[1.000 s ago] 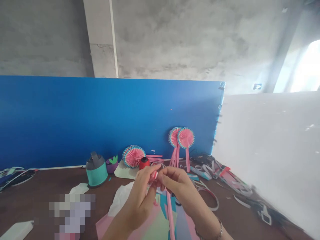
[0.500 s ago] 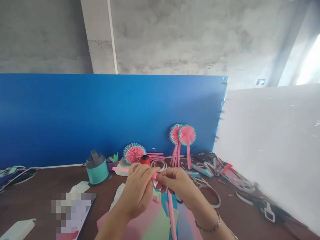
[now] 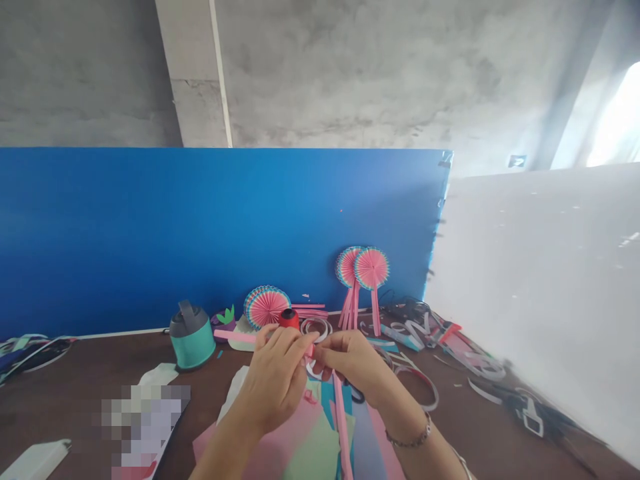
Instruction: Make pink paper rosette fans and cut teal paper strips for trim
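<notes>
My left hand point(image 3: 277, 380) is closed on a pink paper strip point(image 3: 231, 335), whose long end sticks out to the left past the knuckles. Thumb and forefinger of my right hand point(image 3: 353, 360) pinch the strip's other end, where a small folded piece shows between the hands. Part of the strip is hidden under my left fingers. Beneath both hands lie coloured paper sheets point(image 3: 313, 447) in pink, green and blue, with another long pink strip point(image 3: 343, 427) across them. A small pink paper curl point(image 3: 310, 397) rests on the sheets.
Pleated paper fans point(image 3: 371, 268) lean on the blue partition point(image 3: 220, 220), and more fans point(image 3: 267, 307) lie left of them. A teal container point(image 3: 193, 340) and a purple pot point(image 3: 225, 328) stand at left. Tape rolls and scraps point(image 3: 420, 333) clutter the right side.
The strip's free end reaches slightly farther left. My right hand has shifted a little left and up, still pinching. The whole view has moved slightly.
</notes>
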`<state>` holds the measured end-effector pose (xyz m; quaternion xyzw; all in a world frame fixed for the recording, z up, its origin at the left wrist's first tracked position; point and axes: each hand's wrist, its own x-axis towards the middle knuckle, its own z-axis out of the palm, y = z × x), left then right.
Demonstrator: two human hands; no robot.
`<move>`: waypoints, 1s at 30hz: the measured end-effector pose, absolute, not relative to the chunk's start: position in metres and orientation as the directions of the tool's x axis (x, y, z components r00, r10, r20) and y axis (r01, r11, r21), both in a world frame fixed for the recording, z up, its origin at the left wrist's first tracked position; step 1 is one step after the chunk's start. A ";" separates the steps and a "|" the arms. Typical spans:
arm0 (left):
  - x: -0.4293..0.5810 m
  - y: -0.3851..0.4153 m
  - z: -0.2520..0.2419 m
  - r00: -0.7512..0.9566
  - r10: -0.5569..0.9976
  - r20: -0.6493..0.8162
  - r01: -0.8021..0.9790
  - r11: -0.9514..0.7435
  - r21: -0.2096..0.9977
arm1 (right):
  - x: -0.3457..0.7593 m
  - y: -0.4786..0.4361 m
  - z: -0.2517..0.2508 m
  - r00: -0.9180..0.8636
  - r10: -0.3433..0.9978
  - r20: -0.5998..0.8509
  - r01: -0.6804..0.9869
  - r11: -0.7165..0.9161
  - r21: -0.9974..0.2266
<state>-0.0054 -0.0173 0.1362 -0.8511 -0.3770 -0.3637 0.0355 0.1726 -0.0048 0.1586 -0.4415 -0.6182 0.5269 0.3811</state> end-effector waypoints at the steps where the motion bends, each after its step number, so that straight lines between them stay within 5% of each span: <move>1: -0.005 -0.018 0.137 0.455 0.612 0.647 0.675 -0.711 0.198 | 0.172 -0.005 0.158 -0.315 0.949 0.005 0.149 0.054 -0.987; 10: -0.001 -0.022 0.138 0.470 0.595 0.651 0.685 -0.711 0.155 | 0.169 -0.004 0.155 -0.279 0.959 0.042 0.083 0.068 -0.994; 21: -0.004 -0.023 0.140 0.434 0.629 0.645 0.615 -0.730 0.298 | 0.176 -0.006 0.162 -0.441 0.893 0.087 -0.005 0.094 -0.996; 30: -0.004 -0.021 0.139 0.467 0.601 0.648 0.652 -0.730 0.207 | 0.174 -0.005 0.161 -0.398 0.916 0.047 0.064 0.079 -0.995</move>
